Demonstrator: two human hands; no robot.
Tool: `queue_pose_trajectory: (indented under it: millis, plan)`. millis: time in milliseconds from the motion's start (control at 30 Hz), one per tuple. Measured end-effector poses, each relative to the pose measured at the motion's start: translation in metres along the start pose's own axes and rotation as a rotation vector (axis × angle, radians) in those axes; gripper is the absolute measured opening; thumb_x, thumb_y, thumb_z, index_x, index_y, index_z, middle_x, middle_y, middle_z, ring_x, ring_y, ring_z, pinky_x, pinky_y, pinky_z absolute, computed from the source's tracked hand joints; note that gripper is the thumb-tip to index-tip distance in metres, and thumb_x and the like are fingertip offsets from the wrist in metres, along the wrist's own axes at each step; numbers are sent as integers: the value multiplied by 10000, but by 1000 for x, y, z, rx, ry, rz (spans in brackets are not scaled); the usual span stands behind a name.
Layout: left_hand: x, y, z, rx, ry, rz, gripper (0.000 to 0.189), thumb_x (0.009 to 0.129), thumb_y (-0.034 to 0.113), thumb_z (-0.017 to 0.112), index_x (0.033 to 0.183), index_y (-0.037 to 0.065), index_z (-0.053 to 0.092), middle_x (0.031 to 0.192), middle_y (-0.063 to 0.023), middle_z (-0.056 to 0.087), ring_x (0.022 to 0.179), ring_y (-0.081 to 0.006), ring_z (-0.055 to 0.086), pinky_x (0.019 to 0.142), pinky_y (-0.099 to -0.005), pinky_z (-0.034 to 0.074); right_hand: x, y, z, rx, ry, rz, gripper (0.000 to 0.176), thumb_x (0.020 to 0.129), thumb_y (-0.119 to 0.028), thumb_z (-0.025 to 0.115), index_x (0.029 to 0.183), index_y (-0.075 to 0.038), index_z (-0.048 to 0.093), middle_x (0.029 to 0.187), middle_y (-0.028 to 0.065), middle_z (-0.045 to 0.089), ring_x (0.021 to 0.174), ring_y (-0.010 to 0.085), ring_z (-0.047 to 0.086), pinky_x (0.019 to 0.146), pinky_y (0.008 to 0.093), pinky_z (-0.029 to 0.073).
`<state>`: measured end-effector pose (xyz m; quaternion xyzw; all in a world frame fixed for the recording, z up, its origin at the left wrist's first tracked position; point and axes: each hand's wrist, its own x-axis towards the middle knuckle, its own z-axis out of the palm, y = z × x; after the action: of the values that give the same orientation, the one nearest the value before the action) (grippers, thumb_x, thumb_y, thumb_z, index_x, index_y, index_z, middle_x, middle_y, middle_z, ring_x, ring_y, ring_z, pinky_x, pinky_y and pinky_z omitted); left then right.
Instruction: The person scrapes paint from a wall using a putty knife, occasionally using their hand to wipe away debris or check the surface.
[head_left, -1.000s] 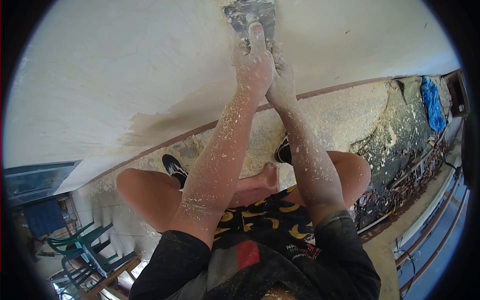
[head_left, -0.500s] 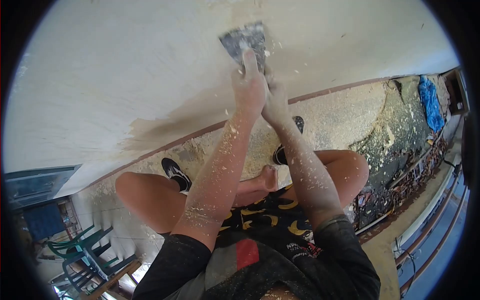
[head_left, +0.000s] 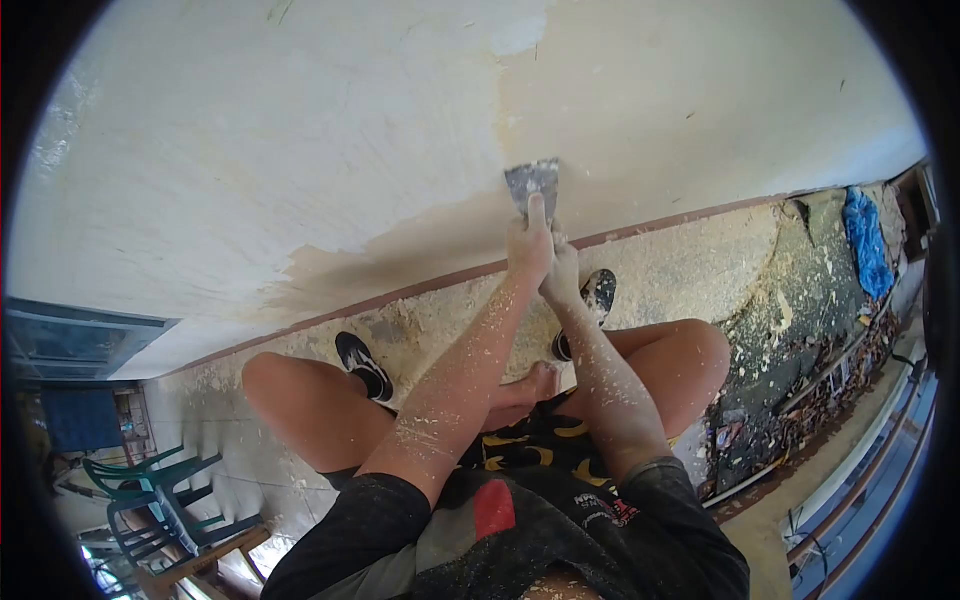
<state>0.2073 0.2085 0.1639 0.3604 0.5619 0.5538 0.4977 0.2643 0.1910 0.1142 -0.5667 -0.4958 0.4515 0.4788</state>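
I press a metal scraper (head_left: 531, 183) flat against the pale wall (head_left: 300, 150), low down near the reddish skirting line. My left hand (head_left: 529, 250) grips its handle with the forefinger stretched along the blade. My right hand (head_left: 563, 277) clasps the handle just behind and below the left. Both forearms are speckled with paint flakes. A bare tan patch of scraped wall (head_left: 400, 250) runs left of the blade, and a lighter cream strip rises above it.
I squat with knees apart, black shoes (head_left: 362, 364) on a floor (head_left: 690, 250) strewn with pale scrapings. A blue cloth (head_left: 865, 240) lies far right by a rubble heap. Green plastic chairs (head_left: 150, 500) stand at lower left.
The scraper and both hands have travelled down the wall towards the skirting line. More wall shows above the blade, and the view has pulled back.
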Motion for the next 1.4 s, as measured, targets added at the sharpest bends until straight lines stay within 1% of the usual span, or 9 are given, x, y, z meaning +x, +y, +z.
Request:
queue_pose_trajectory:
  millis: [167,267,400,667,733,900,1033,1200,1400]
  plan:
    - [-4,73,23,-86,-19,-1,492,934,416,420,684,18,564,526,-22,498,460,-105,471,429,-271,368,12,-71,-20,31,57,-164,408,909,-338,459,1098,10,557,892,201,638,815,207,621,742,344,459]
    - [26,66,25,300,63,602,497,937,421,408,662,29,542,517,-16,488,465,-99,468,429,-279,358,21,-129,-45,16,-126,-111,418,906,-338,465,1071,39,535,818,211,621,716,177,574,681,337,452]
    - [2,-2,2,-48,6,-9,449,935,381,431,685,27,551,542,-22,499,467,-115,463,446,-268,365,-1,-11,-5,-46,5,-97,382,915,-304,423,1141,-28,562,1078,221,597,1057,318,575,855,357,429]
    - [17,92,33,204,385,303,421,930,352,447,751,-4,582,519,-42,479,467,-146,465,467,-304,387,17,-152,-34,125,-157,-136,378,902,-319,462,1153,-55,565,1014,210,621,921,292,624,809,329,453]
    - [2,83,14,-120,-11,114,437,931,371,438,747,0,579,506,-32,478,461,-148,465,463,-306,385,21,-88,-18,-44,-149,15,403,901,-324,455,1188,-55,542,1005,215,625,931,300,628,798,340,459]
    - [-2,10,-2,-42,-21,-28,484,927,472,406,662,75,486,556,-19,478,481,-105,435,460,-262,369,0,10,8,-13,67,-253,417,911,-299,431,1212,-22,510,1009,237,614,962,302,621,797,369,456]
    - [-1,143,17,-98,-9,226,546,915,460,447,605,21,539,507,-19,480,450,-110,453,434,-274,355,29,-150,-28,20,-192,-87,389,921,-285,434,1140,22,532,916,222,622,880,239,620,747,341,448]
    - [10,41,10,18,-6,61,550,909,465,453,605,15,541,517,-58,512,463,-144,503,458,-315,395,18,-46,0,261,6,-268,357,927,-257,434,1128,19,539,999,127,623,921,185,585,810,307,445]
    - [-45,-75,-59,184,-58,-105,465,907,420,464,912,-5,654,808,-162,669,740,-234,648,686,-328,476,-44,46,-2,306,-90,201,418,937,-399,447,796,-23,561,556,21,506,399,81,450,357,226,340]
